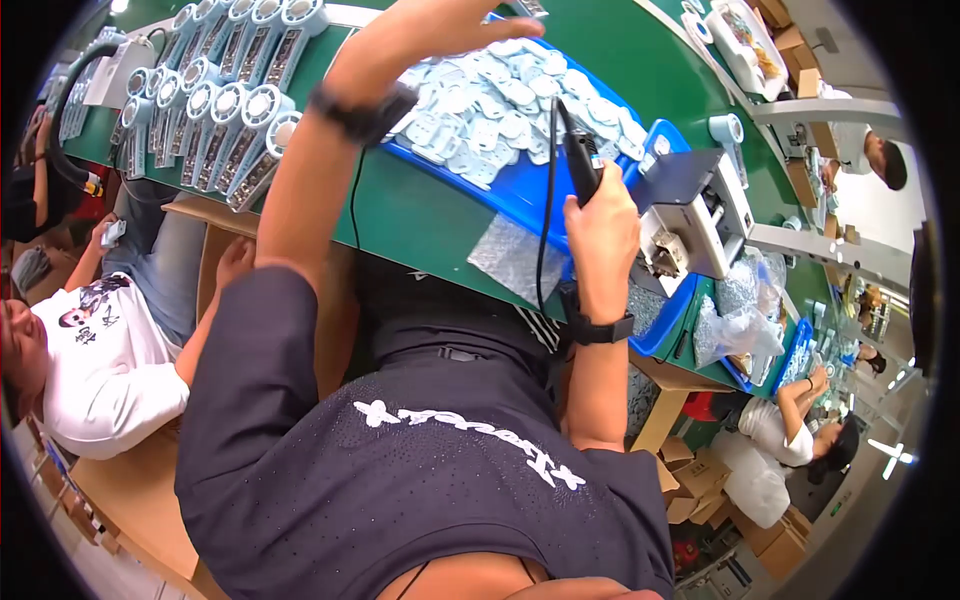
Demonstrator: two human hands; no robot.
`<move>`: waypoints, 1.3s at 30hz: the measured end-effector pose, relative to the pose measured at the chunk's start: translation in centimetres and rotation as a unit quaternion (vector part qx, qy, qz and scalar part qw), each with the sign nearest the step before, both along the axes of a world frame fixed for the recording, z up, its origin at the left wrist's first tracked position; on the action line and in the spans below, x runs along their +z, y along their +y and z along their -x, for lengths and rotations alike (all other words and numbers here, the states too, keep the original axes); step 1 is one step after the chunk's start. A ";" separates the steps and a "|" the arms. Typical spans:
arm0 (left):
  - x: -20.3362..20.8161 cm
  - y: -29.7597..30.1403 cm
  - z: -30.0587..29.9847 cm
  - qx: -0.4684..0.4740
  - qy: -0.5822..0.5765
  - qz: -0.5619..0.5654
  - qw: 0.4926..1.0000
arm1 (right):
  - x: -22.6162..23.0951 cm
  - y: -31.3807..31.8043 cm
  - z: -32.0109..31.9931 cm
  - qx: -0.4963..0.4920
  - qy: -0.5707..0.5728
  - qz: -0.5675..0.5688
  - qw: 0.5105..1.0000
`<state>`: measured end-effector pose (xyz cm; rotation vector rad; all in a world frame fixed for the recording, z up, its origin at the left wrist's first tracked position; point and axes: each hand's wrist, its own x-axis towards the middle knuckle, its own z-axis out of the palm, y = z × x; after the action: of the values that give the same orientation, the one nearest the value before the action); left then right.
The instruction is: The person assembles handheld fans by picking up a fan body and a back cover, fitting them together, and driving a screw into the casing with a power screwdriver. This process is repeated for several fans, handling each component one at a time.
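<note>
My right hand (604, 222) is wrapped around a black electric screwdriver (581, 160), held upright with its tip pointing away from me. A black cable (549, 200) hangs down beside it. Below the tool lies the blue tray (520, 203), heaped with flat light blue plastic covers (500, 110). Over the far side of that tray, my left hand (455, 30) reaches out with its fingers stretched and nothing visible in them; part of it is cut off by the upper edge. Just right of my right hand stands a small screw feeder (700, 225).
Rows of light blue handheld fan bodies (225, 115) with exposed innards stand at the left of the green table (410, 215). A clear plastic bag (515, 255) lies at the near edge; bags of small parts (740, 315) sit right. A seated co-worker (110, 350) is close by on the left.
</note>
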<state>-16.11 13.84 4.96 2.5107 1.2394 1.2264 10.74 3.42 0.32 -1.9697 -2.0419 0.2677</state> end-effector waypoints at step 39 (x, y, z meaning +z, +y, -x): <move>-6.0 -20.1 -12.9 -0.076 -0.371 0.243 0.893 | 3.7 -10.9 -3.8 -0.080 0.566 0.067 0.818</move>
<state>-3.18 -6.24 -1.06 1.5178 0.9562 1.4073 14.54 -7.49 4.02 -1.3966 -1.0654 1.2155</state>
